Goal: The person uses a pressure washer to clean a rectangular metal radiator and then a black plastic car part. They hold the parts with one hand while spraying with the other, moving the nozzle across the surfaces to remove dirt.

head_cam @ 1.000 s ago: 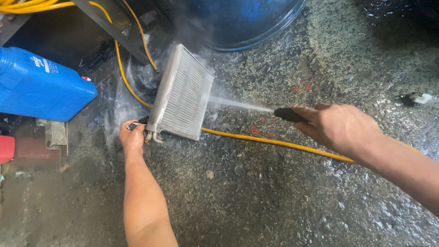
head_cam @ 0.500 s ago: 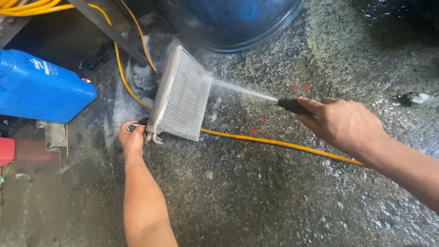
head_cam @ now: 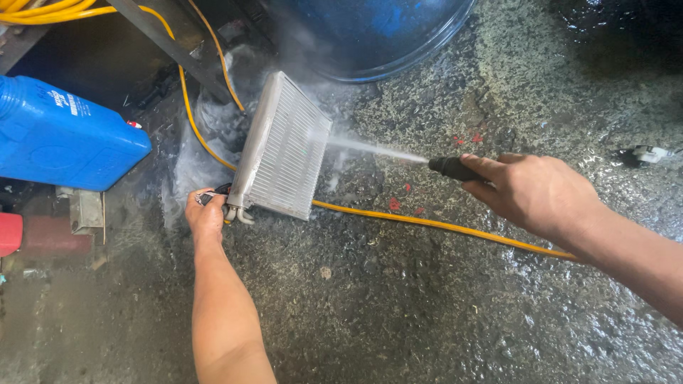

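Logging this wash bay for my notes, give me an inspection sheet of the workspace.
Surface: rough concrete floor, wet.
Job's things: finned metal core propped on edge; black spray nozzle jetting water at its face.
Clutter: blue jug, red container.
Grippers: left hand steadies the core's pipe end; right hand holds the nozzle.
Cables: yellow hose runs under the core.
Surroundings: blue drum.

One blue plastic jug (head_cam: pixel 60 139), squarish, lying at the far left of the wet floor (head_cam: pixel 398 306). White printed label (head_cam: pixel 64 103) on its upper face. A small red cap (head_cam: pixel 132 125) shows at its right end.
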